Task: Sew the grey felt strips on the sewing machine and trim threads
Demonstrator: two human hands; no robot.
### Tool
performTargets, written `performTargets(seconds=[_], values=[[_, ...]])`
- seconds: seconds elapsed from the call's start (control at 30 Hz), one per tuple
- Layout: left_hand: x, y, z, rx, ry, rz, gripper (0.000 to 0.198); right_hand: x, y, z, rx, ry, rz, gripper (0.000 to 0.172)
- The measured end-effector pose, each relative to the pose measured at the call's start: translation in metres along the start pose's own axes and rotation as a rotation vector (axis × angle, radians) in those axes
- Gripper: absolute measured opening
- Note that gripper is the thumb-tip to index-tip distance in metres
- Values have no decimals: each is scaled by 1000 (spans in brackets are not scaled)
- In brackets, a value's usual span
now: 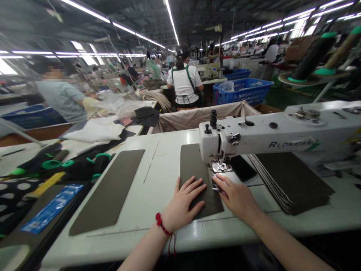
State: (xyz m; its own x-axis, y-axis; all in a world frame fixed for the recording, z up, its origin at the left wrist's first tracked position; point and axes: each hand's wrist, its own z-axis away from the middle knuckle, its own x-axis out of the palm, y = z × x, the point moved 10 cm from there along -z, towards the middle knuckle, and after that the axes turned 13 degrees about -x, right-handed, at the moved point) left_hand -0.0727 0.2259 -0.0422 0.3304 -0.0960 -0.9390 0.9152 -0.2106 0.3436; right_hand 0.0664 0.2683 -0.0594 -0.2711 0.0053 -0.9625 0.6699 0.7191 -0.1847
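Bare forearms (145, 244) come in from the bottom edge, the left one wearing a red-and-black bracelet (162, 225). The hands sit apart: the left hand (187, 203) lies flat, fingers spread, on a dark panel (194, 162); the right hand (238, 197) curls round a small metal-tipped tool (216, 189) by that panel's right edge. The panel lies on the pale table (160, 188), near the presser foot (221, 167) of the white sewing machine (259, 133); whether it reaches under, I cannot tell. Leftward lies a second panel (109, 192); rightward, a phone (244, 168) and a stack of panels (296, 182)
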Motion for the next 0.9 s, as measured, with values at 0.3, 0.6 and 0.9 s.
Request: performTargets(seconds=[0.3,0.6,0.9], values=[[0,5,3,35,26,-37,47,-1,-1,1,1,11,-4,51],[-3,9,-6,88,25,-57,46,0,0,1,-7,42,9,51],[-1,-5,-36,65,50,-53,49,1,0,1,-28,61,5,51]])
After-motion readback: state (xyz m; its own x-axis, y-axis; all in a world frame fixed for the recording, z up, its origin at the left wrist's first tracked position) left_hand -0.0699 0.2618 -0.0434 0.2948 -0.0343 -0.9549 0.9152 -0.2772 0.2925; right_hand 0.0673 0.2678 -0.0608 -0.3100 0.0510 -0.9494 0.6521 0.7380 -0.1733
